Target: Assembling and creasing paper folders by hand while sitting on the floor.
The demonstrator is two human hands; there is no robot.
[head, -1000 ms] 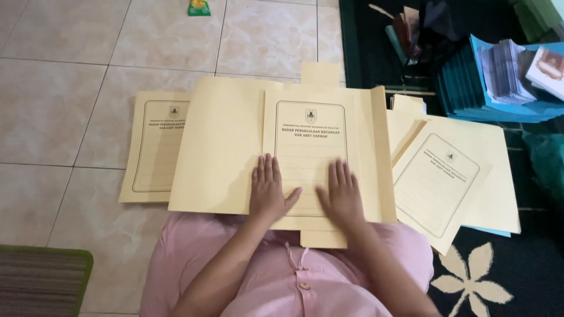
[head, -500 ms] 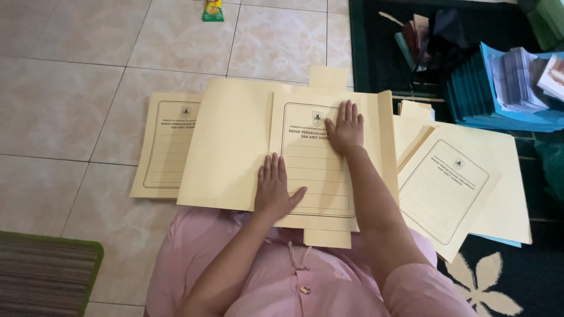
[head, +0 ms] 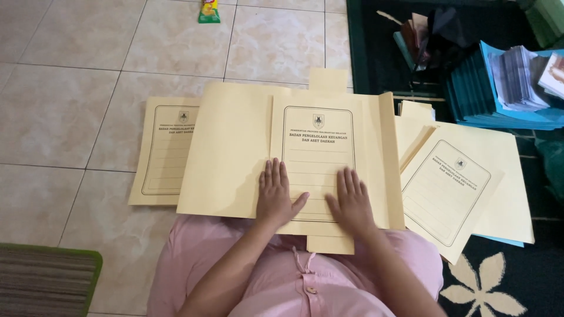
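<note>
Camera: we have one, worn on the head.
Facing: we look almost straight down at the open folder (head: 294, 158) on the lap.
Nearness: close, about an arm away.
Around the folder: tiled floor (head: 76, 100) beyond and left, dark mat (head: 487, 282) right.

Three printed folder covers, two hands, one stack of blue books

We count two hands, the left hand (head: 276, 199) and the right hand (head: 351, 202), flat side by side on one open cream folder (head: 235, 152). A second folder (head: 161, 152) lies beyond our left fingers, and a pile of folders (head: 464, 188), one printed cover on top, beyond our right fingers. Farther past the fingertips we see one snack packet (head: 208, 10) and one stack of blue books (head: 470, 97).
</note>
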